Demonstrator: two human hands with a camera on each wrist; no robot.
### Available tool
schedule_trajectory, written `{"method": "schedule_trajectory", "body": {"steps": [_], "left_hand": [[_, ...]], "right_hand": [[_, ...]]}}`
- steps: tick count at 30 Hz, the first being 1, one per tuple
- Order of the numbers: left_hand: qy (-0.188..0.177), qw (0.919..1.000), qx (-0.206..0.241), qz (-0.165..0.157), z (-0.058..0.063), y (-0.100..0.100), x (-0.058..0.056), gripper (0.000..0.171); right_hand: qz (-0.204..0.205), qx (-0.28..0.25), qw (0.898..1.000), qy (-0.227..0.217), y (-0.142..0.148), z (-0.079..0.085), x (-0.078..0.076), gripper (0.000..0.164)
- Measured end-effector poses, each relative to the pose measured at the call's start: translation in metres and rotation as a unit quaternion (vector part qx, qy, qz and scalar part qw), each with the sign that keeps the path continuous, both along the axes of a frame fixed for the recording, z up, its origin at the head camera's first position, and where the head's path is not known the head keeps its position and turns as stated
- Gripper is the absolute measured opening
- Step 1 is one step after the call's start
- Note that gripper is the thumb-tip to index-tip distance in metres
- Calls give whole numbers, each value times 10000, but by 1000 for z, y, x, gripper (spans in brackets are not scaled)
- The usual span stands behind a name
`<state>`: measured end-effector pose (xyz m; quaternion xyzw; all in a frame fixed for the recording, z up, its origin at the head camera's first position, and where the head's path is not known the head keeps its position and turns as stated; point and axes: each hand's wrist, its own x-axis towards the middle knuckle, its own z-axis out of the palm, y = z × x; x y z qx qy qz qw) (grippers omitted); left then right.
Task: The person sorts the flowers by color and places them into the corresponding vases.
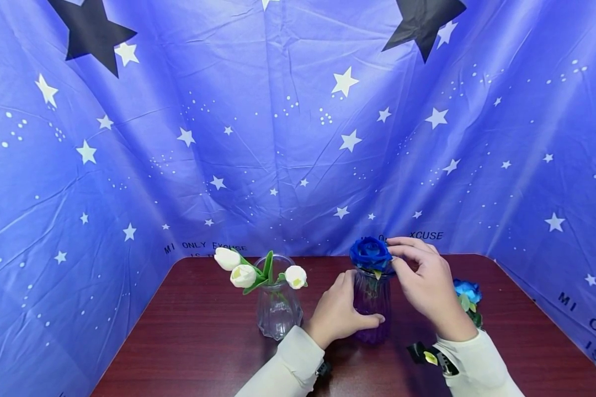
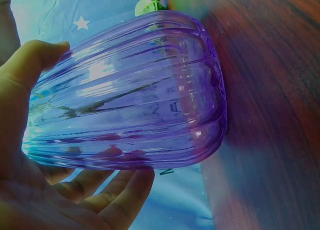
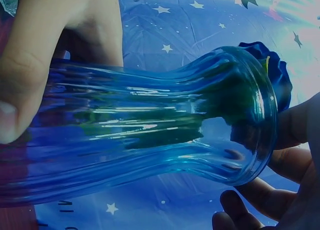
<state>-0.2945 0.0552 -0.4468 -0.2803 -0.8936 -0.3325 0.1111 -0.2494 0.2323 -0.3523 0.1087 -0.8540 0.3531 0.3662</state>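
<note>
A ribbed, purple-tinted glass vase [image 1: 371, 309] stands upright on the table. My left hand [image 1: 339, 310] grips its side, the thumb across the near face; in the left wrist view the fingers curl along the glass [image 2: 135, 100]. A dark blue rose [image 1: 370, 252] sits in the vase mouth, its bloom just above the rim and its green stem seen through the glass. My right hand [image 1: 427, 281] pinches the bloom's right edge with thumb and fingers. In the right wrist view the rose [image 3: 281, 77] is partly hidden behind the rim.
A clear glass vase [image 1: 279, 311] with white tulips [image 1: 242, 275] stands to the left. Beyond the right wrist, a lighter blue flower [image 1: 468, 290] lies on the dark red table [image 1: 189, 331]. A blue star-printed cloth [image 1: 278, 138] encloses the back and sides.
</note>
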Motion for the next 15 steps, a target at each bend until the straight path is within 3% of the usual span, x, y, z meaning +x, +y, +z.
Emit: {"method": "schedule_trajectory", "body": {"steps": [15], "left_hand": [[31,10000,11,19,-2,1,-1,97]], "right_hand": [[-89,-30,10000,-2,6,3,0,20]]}}
